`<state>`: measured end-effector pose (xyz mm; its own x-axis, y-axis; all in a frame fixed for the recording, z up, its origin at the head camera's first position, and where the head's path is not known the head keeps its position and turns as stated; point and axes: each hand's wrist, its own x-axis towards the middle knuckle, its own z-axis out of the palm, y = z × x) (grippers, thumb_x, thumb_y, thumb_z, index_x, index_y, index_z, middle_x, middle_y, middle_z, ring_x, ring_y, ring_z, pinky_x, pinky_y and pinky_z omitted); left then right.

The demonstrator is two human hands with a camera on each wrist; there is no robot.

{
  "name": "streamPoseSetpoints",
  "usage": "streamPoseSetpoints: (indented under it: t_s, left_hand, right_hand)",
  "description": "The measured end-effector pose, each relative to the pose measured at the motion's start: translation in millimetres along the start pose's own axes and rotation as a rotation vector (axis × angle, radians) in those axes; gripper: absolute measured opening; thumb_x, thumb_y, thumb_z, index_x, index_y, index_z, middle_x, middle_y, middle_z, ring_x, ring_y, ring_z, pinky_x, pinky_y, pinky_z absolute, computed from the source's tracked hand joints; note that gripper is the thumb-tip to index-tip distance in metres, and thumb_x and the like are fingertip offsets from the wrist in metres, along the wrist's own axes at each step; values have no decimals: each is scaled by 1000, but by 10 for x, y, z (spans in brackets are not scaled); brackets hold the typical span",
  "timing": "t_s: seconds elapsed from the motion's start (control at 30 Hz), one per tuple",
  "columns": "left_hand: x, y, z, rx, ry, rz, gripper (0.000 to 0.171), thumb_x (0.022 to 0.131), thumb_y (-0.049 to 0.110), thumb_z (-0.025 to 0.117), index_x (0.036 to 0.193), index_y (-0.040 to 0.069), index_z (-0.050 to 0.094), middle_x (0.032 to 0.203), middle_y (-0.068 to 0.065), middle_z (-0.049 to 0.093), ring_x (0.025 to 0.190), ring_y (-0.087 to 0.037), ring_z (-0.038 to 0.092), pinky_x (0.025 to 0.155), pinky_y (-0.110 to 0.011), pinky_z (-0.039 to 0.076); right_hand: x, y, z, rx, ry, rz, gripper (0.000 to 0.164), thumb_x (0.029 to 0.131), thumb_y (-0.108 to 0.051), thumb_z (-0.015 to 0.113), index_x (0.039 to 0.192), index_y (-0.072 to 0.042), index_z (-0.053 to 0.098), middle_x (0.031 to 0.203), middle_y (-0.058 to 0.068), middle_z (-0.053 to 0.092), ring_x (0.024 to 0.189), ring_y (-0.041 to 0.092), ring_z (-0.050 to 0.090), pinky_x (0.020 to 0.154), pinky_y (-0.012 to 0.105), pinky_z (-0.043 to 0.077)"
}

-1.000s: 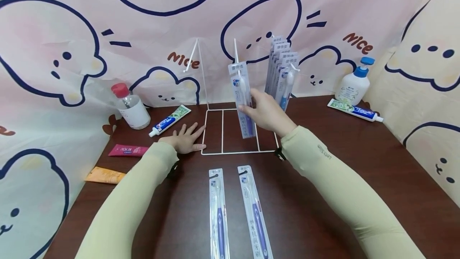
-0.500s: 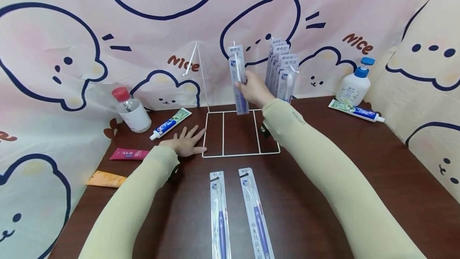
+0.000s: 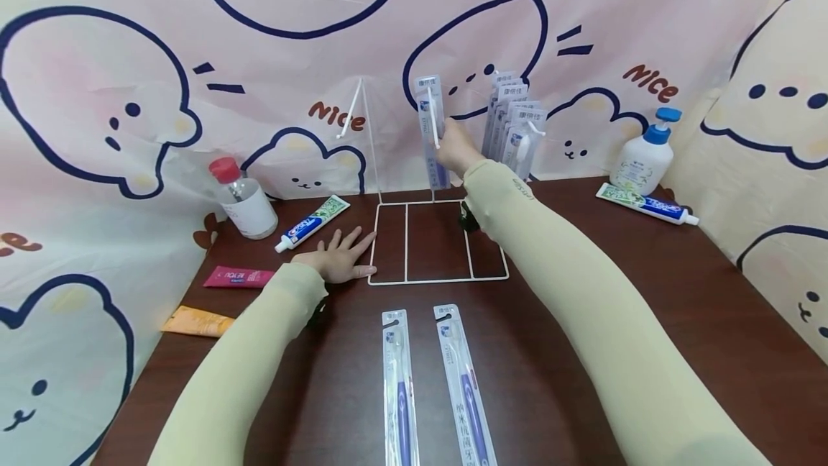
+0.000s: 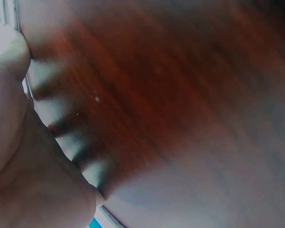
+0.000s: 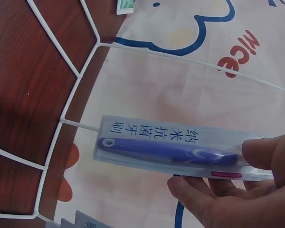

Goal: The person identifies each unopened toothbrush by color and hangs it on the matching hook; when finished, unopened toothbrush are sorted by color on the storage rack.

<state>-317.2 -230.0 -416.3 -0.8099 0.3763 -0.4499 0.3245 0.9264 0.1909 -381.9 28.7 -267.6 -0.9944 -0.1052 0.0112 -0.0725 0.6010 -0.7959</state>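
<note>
My right hand (image 3: 456, 146) pinches a packaged toothbrush (image 3: 427, 110) by its right edge, thumb in front. The pack hangs upright at the middle hook of a white wire rack (image 3: 440, 281), close to the rack's back. In the right wrist view, its purple handle (image 5: 166, 149) shows through the plastic, with fingers around the far end. My left hand (image 3: 336, 259) rests on the table with fingers spread, its fingertips at the left base wire. Several packaged toothbrushes (image 3: 511, 124) hang on the right hook, while the left hook (image 3: 349, 110) is bare.
Two packaged toothbrushes, a left one (image 3: 397, 380) and a right one (image 3: 467, 380), lie before the rack. Toothpaste (image 3: 313, 223), a pink tube (image 3: 238, 277), an orange tube (image 3: 196, 321) and a red-capped bottle (image 3: 249, 207) stand left; a pump bottle (image 3: 642, 160) and toothpaste (image 3: 647, 203) are right.
My right hand has carried the packaged toothbrush back along the middle hook, away from me, from the front of the rack towards its rear. My left hand stays in place.
</note>
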Motion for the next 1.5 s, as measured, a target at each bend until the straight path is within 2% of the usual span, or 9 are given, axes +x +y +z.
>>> streamPoseSetpoints:
  t_s: [0.3,0.37,0.53,0.73,0.87,1.0,1.1,1.23,1.5]
  left_hand:
    - [-15,5,-13,-2,-2,-6,85,85,67,37,148,28,-4,153,-12,-9,133,-47,-8,97,-69,3]
    - [-38,14,-17,-7,-2,-8,84,85,66,38,148,28,-4,153,-12,-9,133,-47,-8,97,-69,2]
    - [-21,21,7,-4,19,4,82,87,65,37,148,28,-3,153,-12,-8,133,-47,-7,97,-69,3]
    - [-3,26,29,-5,28,15,82,87,65,37,148,28,-2,153,-12,-7,134,-46,-6,97,-69,4]
    - [-14,8,29,-2,35,12,81,87,65,36,148,28,-2,153,-11,-7,134,-45,-6,98,-68,4]
    - [-24,19,14,-14,29,14,81,87,64,37,148,28,-2,153,-12,-7,134,-45,-7,98,-68,2]
    - [-22,19,0,-17,27,18,82,87,64,37,148,26,-1,153,-12,-7,134,-46,-7,97,-68,2]
    - [-23,18,-21,-11,43,19,81,88,63,38,148,27,-1,153,-13,-7,134,-46,-7,97,-69,3]
    - [-38,15,10,-10,40,19,80,88,62,38,149,26,-1,153,-13,-7,133,-47,-8,96,-69,2]
  right_hand:
    - [-175,160,52,169,44,5,53,90,-13,55,136,-7,31,121,17,48,106,27,51,87,38,44]
    - [-300,214,70,130,49,-10,57,91,-18,52,140,-9,26,128,17,44,111,27,48,91,37,41]
    - [-810,451,135,-195,-24,-71,66,91,-38,52,143,-7,27,140,18,34,127,31,35,102,43,29]
    - [-1617,862,314,-605,-210,-144,68,86,-55,52,131,-4,48,124,15,53,112,31,51,86,47,44]
    - [-2096,1024,466,-763,-283,-190,74,78,-63,58,118,-1,57,101,12,63,92,27,61,66,46,49]
    - [-2417,1100,570,-834,-307,-250,96,66,-74,58,121,4,53,90,11,61,80,27,60,59,44,48]
    - [-2547,1116,636,-865,-302,-299,108,60,-79,57,125,7,48,97,14,59,81,28,59,59,42,48]
    - [-2600,1096,668,-901,-274,-340,109,56,-74,66,125,9,47,97,17,56,82,29,56,57,41,48]
    - [-2512,1138,487,-847,-312,-269,89,60,-30,84,130,6,44,92,21,55,70,31,57,54,42,47]
